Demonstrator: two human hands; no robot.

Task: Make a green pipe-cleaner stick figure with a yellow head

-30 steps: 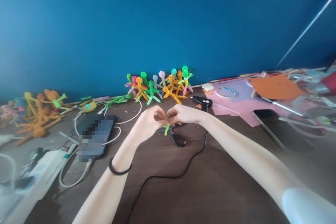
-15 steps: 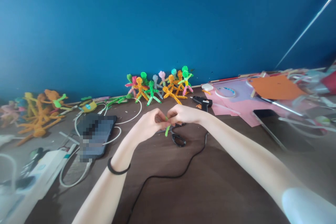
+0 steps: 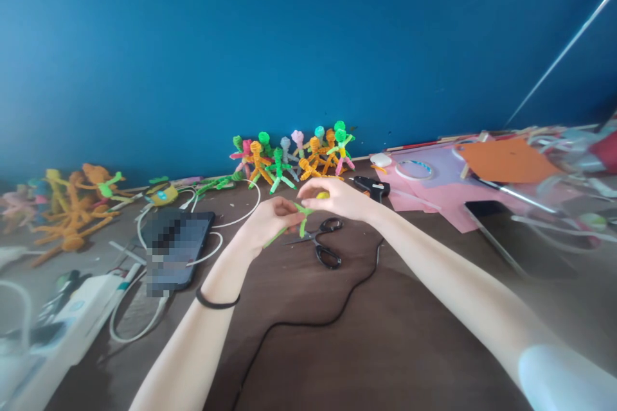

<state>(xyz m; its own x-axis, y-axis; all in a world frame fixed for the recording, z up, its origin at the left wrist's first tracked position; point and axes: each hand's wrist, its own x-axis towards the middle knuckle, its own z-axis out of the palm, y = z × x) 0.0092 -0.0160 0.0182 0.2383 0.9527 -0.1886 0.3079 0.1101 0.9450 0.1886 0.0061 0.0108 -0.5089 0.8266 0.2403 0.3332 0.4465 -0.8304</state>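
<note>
My left hand is closed, with thumb and fingers pinching a bent light-green pipe cleaner. Part of it shows below the palm and part sticks out past the fingertips. My right hand meets it from the right, its fingers curled and its thumb at the pipe cleaner's upper end. A small yellow lump shows between the right thumb and fingers; whether it joins the green piece I cannot tell. Black-handled scissors lie open on the table just beneath the hands.
Several pipe-cleaner figures stand by the blue wall, with more orange ones at left. A black glue gun lies right of my hands, its cord crossing the table. Phones, white cables, a power strip and coloured paper lie around.
My hands have drawn slightly apart and the right hand has risen, its fingers loosening. More of the green pipe cleaner, the yellow lump and the scissors now show.
</note>
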